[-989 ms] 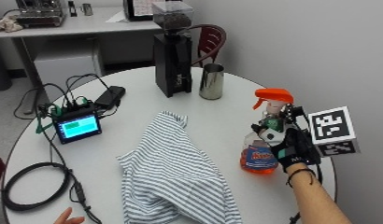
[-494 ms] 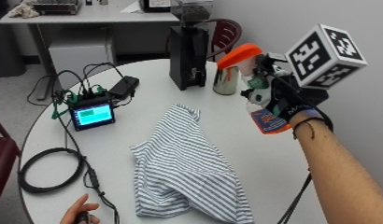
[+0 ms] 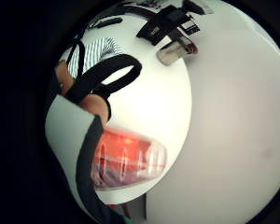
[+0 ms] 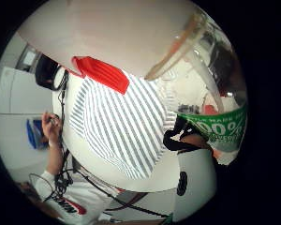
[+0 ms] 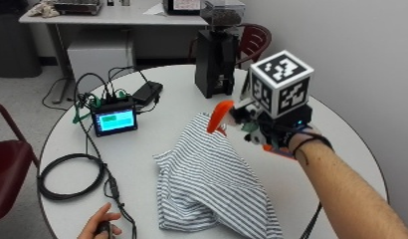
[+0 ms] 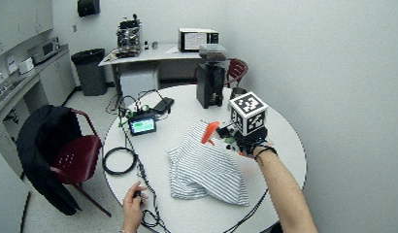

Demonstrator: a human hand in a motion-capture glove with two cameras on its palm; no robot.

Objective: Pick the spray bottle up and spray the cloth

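Orange liquid is sloshing in the spray bottle [image 5: 247, 124] that my gloved right hand [image 5: 283, 134] is holding up off the table [image 5: 350, 134], fingers curled around its neck and body, nozzle pointing down toward the striped cloth [image 5: 210, 184]. The orange trigger head [image 5: 219, 115] is hanging just over the cloth's near edge. From my palm, the bottle's clear plastic belly [image 3: 128, 161] is filling much of the view, so it is sitting close against my hand.

I am judging the bottle to be light but bottom-heavy with liquid, its smooth plastic a little slippery; the narrow neck under the trigger is probably the best place to keep hold, leaving a finger free for the trigger. The cloth [image 4: 117, 126] is soft and crumpled, lying flat on the round table with folds that should soak up spray without sliding.

Room is fair: the black grinder [image 5: 217, 64] and the small screen [image 5: 114, 121] with its cables are standing well apart from the cloth, across the table. My bare hand [image 5: 101, 226] is resting at the table's near edge beside a cable, clear of the spray path.
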